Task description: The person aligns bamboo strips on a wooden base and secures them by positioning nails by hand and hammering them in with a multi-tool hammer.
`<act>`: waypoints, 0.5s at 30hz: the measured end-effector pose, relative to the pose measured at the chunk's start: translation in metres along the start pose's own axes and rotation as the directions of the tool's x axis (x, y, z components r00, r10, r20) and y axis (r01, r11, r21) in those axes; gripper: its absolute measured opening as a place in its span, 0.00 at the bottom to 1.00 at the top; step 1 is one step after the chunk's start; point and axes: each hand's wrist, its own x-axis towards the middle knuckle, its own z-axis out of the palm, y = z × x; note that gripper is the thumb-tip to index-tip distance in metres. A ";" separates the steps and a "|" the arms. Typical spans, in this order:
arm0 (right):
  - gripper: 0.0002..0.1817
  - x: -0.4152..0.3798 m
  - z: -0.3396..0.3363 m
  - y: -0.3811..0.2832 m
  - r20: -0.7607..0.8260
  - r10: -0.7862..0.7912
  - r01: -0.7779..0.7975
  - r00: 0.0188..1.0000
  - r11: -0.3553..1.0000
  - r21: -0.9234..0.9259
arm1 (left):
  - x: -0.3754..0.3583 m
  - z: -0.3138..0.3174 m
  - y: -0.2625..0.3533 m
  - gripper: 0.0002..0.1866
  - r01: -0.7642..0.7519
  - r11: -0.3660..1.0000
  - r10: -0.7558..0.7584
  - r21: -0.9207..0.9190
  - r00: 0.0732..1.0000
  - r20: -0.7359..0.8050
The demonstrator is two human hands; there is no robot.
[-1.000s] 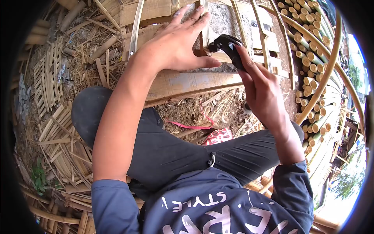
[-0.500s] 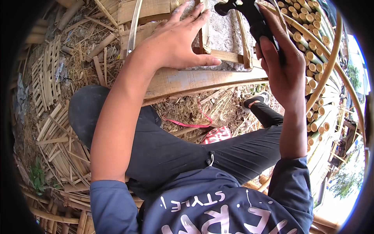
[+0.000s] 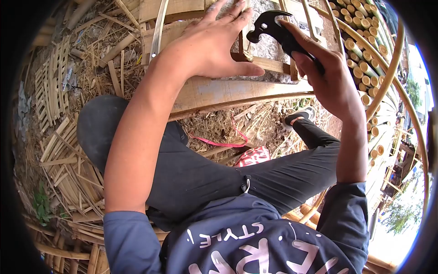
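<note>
My right hand (image 3: pixel 326 75) is wrapped around the handle of a black claw hammer (image 3: pixel 270 28), its head tilted over the work surface. Opposite it, my left hand (image 3: pixel 216 45) lies with fingers spread, across a bamboo strip (image 3: pixel 243 39) and the wooden boards, its thumb stretched toward the hammer. A slatted bamboo frame (image 3: pixel 271 65) rests on a rough grey slab (image 3: pixel 264 48) between the two hands. Below these runs the curved edge of a wooden plank (image 3: pixel 228 95). Whether a nail sits under my left fingers cannot be seen.
Cut bamboo poles (image 3: pixel 365 68) are stacked at the right, with a long curved pole (image 3: pixel 392 68) in front. Split bamboo scraps (image 3: pixel 75 160) and a woven bamboo panel (image 3: pixel 51 91) lie at the left. A pink ribbon (image 3: pixel 221 144) and a red-white bag (image 3: pixel 253 156) lie between my legs.
The hammer has come down and its head has turned, now lower and closer to the slatted frame. My right hand moved slightly with it; my left hand has shifted a little right.
</note>
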 end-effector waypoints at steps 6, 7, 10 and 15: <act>0.26 0.003 -0.003 0.009 -0.127 0.332 -0.265 0.935 0.890 0.372 | 0.002 0.018 -0.007 0.76 -0.076 0.997 0.071 -0.034 0.988 -0.140; 0.26 0.007 -0.004 0.016 -0.027 0.299 -0.260 0.954 0.865 0.429 | 0.003 0.015 -0.006 0.76 -0.072 0.997 0.068 -0.033 0.992 -0.106; 0.26 0.012 -0.001 0.020 0.071 0.284 -0.288 0.956 0.865 0.410 | 0.015 0.015 -0.014 0.77 -0.135 0.991 0.134 -0.003 0.986 -0.096; 0.26 0.015 -0.009 0.025 0.178 0.246 -0.295 0.953 0.892 0.343 | 0.005 0.012 -0.007 0.77 -0.124 0.992 0.119 -0.025 0.983 -0.141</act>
